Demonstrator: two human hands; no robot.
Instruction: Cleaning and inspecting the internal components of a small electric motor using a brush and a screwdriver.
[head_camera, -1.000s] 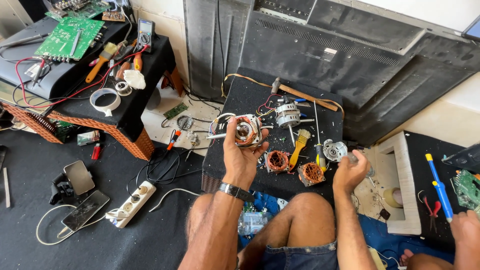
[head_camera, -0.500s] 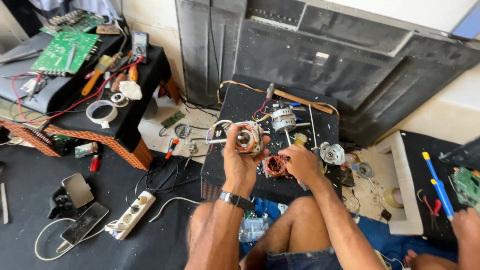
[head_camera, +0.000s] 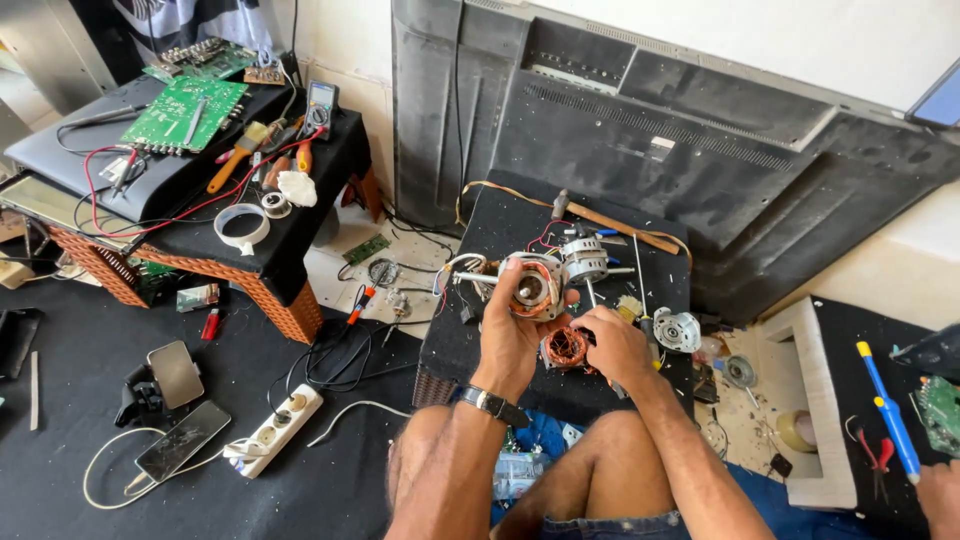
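At centre frame, above the black work board (head_camera: 500, 235), the left hand (head_camera: 510, 325) closes its fingers around 1 motor stator (head_camera: 533, 287), probably heavy, rigid, best gripped by its metal rim, while the right hand (head_camera: 615, 345) pinches a fragile copper winding (head_camera: 567, 347).

The right hand (head_camera: 612, 345) covers part of the copper coil (head_camera: 566, 347), perhaps gripping it.
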